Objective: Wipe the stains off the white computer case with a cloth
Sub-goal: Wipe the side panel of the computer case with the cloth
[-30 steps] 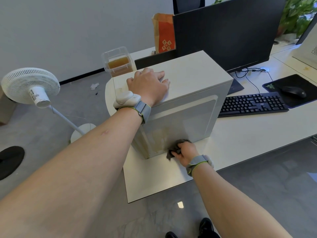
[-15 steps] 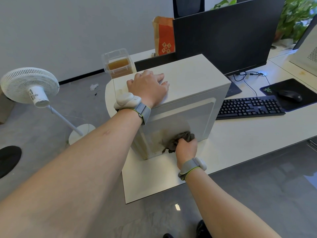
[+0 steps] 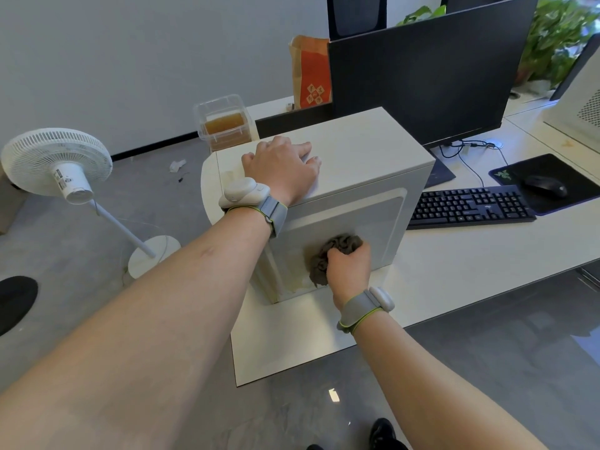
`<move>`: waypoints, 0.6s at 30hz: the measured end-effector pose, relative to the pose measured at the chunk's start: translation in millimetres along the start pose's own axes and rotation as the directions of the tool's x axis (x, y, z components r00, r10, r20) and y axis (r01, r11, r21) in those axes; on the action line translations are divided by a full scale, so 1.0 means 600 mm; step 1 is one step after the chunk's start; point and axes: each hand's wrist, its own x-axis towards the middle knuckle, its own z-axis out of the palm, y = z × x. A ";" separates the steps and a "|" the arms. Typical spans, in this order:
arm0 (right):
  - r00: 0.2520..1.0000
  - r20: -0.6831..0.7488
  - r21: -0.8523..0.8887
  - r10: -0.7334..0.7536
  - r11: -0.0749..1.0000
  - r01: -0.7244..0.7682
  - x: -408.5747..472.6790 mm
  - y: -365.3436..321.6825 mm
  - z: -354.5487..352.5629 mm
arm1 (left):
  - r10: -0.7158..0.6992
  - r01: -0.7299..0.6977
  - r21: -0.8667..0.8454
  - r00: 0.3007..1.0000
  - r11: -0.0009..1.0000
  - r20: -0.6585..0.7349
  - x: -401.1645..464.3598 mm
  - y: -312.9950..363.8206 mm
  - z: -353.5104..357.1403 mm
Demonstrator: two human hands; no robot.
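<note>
So we're mid-scrub: our right hand (image 3: 349, 272) has its fingers curled tight round the bunched grey cloth (image 3: 331, 254), pressing it onto the near side panel of the white computer case (image 3: 367, 167) standing on the bench (image 3: 454, 271). Yellowish stains (image 3: 297, 282) remain low left of the cloth, so that's probably the next pass. Up top, our left hand (image 3: 282, 170) lies flat, fingers spread, steadying the case.
</note>
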 end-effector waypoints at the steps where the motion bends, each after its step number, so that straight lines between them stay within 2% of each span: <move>1: 0.997 0.007 0.013 -0.071 0.997 0.070 -0.005 -0.007 -0.001 | 0.003 -0.003 0.001 1.000 1.000 -0.002 -0.001 0.000 0.001; 3: 0.976 0.009 0.019 -0.217 0.976 0.217 -0.016 -0.022 0.000 | -0.001 0.001 -0.004 1.000 1.000 -0.004 0.000 0.000 0.000; 4: 0.972 0.008 0.022 -0.233 0.972 0.233 -0.015 -0.021 0.002 | -0.005 0.005 -0.008 1.000 1.000 0.002 0.001 0.000 0.000; 6: 0.987 -0.009 0.045 -0.162 0.986 0.162 -0.013 -0.019 0.003 | -0.003 0.003 -0.006 1.000 1.000 0.008 -0.001 0.001 0.001; 8: 1.000 0.002 0.029 -0.028 0.999 0.028 -0.014 -0.017 0.002 | -0.001 0.001 0.001 1.000 1.000 0.002 -0.001 0.002 0.000; 9: 1.000 0.009 0.010 -0.016 1.000 0.016 -0.014 -0.016 0.002 | -0.003 0.003 0.001 1.000 1.000 0.002 0.001 0.001 0.001; 12: 0.969 0.041 0.005 -0.243 0.970 0.243 -0.027 -0.022 0.001 | -0.004 0.004 -0.002 1.000 1.000 0.000 0.000 0.001 0.003; 14: 0.953 0.058 -0.025 -0.296 0.954 0.298 -0.027 -0.023 0.005 | -0.010 0.010 -0.006 1.000 1.000 0.003 0.002 0.000 0.002; 18: 0.995 0.043 -0.050 -0.085 0.995 0.087 -0.023 -0.014 0.009 | -0.003 0.003 -0.006 1.000 1.000 0.001 0.000 0.001 0.001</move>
